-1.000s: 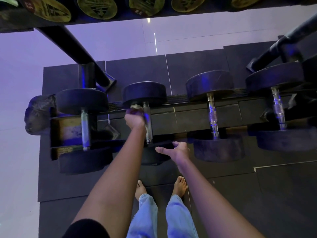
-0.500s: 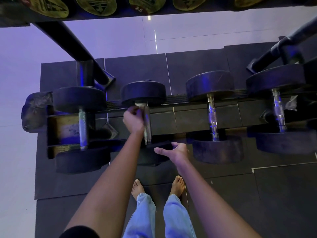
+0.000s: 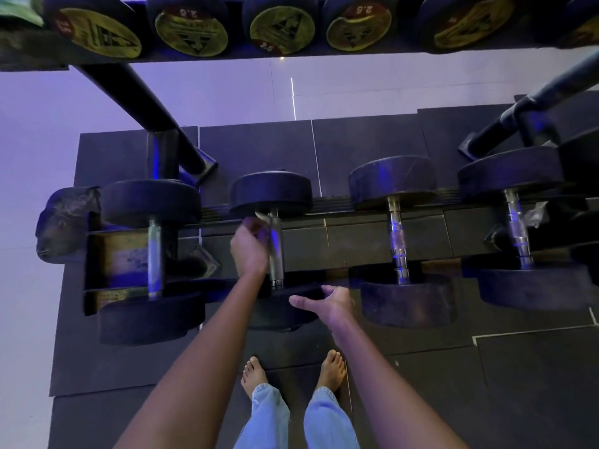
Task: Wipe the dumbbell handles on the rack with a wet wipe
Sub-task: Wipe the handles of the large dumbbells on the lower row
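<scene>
A wet wipe point(image 3: 262, 216) is clamped to a dumbbell handle point(image 3: 276, 254) by fingers of the left hand point(image 3: 250, 246); the right hand point(image 3: 329, 304) is held open-fingered. Full-length, wrapped strokes are advised.

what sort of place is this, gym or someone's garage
Most likely a gym weights area: black dumbbells lie in a row on a metal rack, labelled dumbbell ends line the tier above, and dark rubber mats cover the floor.
</scene>
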